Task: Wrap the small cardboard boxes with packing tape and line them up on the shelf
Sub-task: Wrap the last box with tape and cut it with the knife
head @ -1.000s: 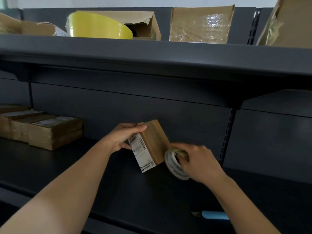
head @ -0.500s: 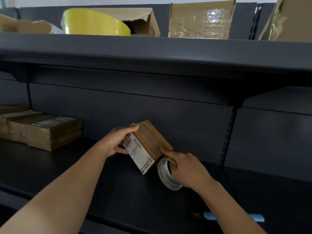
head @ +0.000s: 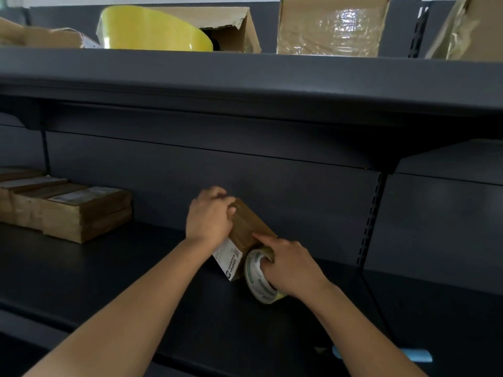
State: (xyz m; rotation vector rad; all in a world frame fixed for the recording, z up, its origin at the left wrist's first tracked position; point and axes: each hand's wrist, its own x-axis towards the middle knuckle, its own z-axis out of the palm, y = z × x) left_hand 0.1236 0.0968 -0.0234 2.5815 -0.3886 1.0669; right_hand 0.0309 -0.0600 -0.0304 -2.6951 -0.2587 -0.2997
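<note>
Nearest, the right hand (head: 291,270) curls round the tape roll (head: 258,284), forefinger pressing tape onto the small box (head: 245,232), which is tilted low over the shelf (head: 109,281). The left hand (head: 208,216) clamps its upper end. It looks light, stiff and slick where taped, so grip the ends. Further left, wrapped boxes (head: 81,213) sit in line

Dark grey metal shelving fills the view. A deep upper shelf (head: 245,77) overhangs a matte back panel (head: 177,170) and shades it. A slotted upright (head: 371,213) runs down at right, below an angled bracket (head: 408,160). The lower shelf (head: 103,281) lies dim. A pale wall (head: 68,0) shows above.
</note>
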